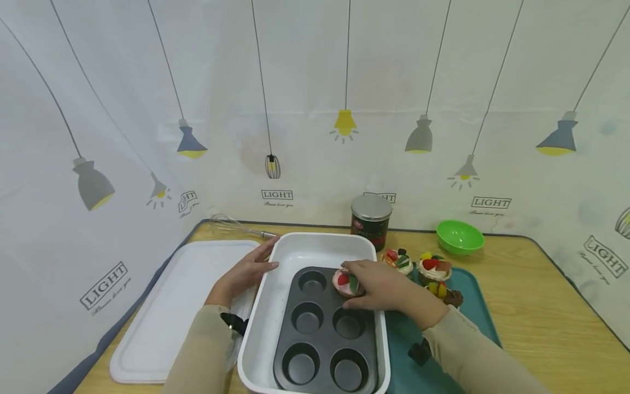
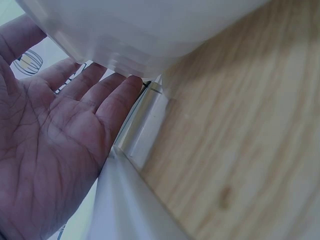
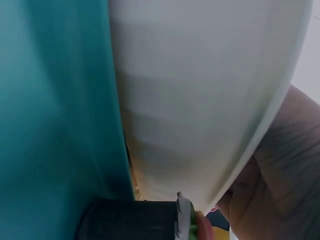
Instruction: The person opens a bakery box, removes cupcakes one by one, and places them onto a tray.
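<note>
My right hand holds a cupcake with pink cream, a red berry and a green leaf. The cupcake is at the top right cup of a dark six-cup muffin tin; the other cups in the tin look bare. A deep white tub contains the tin. With fingers extended, my left hand rests against the tub's left rim; the left wrist view has its fingertips at the outer wall. In the right wrist view, the tub's wall hides most of the right fingers.
Several decorated cupcakes stand on a teal tray to the right. Behind are a dark lidded can, a green bowl and a whisk. A white lid lies on the left of the wooden table.
</note>
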{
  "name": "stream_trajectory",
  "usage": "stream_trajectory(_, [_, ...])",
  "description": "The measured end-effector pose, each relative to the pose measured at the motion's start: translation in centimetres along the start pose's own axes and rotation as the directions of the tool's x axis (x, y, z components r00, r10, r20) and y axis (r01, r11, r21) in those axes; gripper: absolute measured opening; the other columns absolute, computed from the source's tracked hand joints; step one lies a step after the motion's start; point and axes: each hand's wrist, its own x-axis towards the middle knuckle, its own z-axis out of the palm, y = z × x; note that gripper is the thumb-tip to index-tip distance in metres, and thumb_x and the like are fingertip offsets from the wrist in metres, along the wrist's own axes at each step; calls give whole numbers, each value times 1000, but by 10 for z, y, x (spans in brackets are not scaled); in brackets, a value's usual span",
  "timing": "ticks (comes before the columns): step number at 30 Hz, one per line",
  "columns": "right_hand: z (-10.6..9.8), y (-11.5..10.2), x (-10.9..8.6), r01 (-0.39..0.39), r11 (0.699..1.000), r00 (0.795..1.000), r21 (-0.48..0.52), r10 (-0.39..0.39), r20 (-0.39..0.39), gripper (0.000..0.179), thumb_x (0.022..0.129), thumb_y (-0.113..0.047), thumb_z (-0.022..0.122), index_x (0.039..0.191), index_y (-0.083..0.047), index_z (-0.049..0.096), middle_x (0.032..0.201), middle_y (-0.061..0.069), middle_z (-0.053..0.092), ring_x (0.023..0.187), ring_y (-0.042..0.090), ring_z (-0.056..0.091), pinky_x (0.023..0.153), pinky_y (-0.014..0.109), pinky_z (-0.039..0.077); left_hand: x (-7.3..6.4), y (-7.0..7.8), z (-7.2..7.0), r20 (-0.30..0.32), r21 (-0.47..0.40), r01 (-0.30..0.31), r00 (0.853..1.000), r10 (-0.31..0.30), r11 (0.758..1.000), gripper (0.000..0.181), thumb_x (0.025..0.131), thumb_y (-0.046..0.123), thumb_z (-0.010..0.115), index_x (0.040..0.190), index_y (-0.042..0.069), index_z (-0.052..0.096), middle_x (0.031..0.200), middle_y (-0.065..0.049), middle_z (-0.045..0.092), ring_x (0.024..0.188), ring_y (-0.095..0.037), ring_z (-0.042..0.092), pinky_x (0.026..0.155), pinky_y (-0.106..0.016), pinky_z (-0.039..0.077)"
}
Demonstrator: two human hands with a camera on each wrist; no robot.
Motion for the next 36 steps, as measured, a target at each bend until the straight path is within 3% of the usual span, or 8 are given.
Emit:
stream_trajectory(3, [0, -2, 3, -32, 999, 999, -20, 33, 23, 84, 82, -57, 77, 145, -8, 50, 137, 11, 59, 125, 29, 56, 106, 50, 46, 0, 0, 0, 6, -3, -4, 1000, 4, 1000, 78, 95, 18, 68, 159, 35, 27, 165, 5, 22, 150, -23, 25, 117, -50, 30])
stream_trajectory(10, [2, 0, 10, -29, 1000, 999, 9, 29, 23, 75, 77, -53, 83, 134, -11, 58, 122, 6, 63, 108, 22, 60, 97, 45, 52, 1, -2, -1, 11, -2, -6, 1000, 6, 1000, 78, 95, 17, 67, 160, 35, 26, 166, 5, 20, 151, -23, 22, 118, -52, 27])
stream_trajectory(21, [4, 1, 10, -9, 998, 1000, 55, 8, 17, 72, 78, -49, 85, 135, -14, 58, 125, 5, 61, 110, 20, 56, 96, 42, 53, 2, -2, -2, 8, 4, -10, 1000, 10, 1000, 77, 95, 17, 67, 159, 36, 27, 166, 6, 20, 151, -22, 24, 118, -51, 28])
stream_trajectory(29, [5, 2, 8, 92, 996, 993, -3, -92, -74, 83, 75, -48, 87, 140, -11, 52, 130, 6, 58, 116, 23, 54, 97, 43, 52, 2, -1, -1, 2, 7, -4, 1000, 4, 1000, 76, 97, 16, 65, 159, 37, 27, 166, 6, 21, 151, -23, 24, 118, -52, 28])
stream_trajectory(36, [2, 4, 6, 153, 988, 979, -13, -153, -133, 74, 75, -45, 88, 134, -15, 56, 125, 0, 58, 113, 17, 53, 96, 40, 52, 2, -2, 0, 2, 9, -1, 1000, 1, 1000, 76, 97, 15, 64, 159, 36, 26, 166, 5, 20, 151, -23, 23, 118, -52, 27])
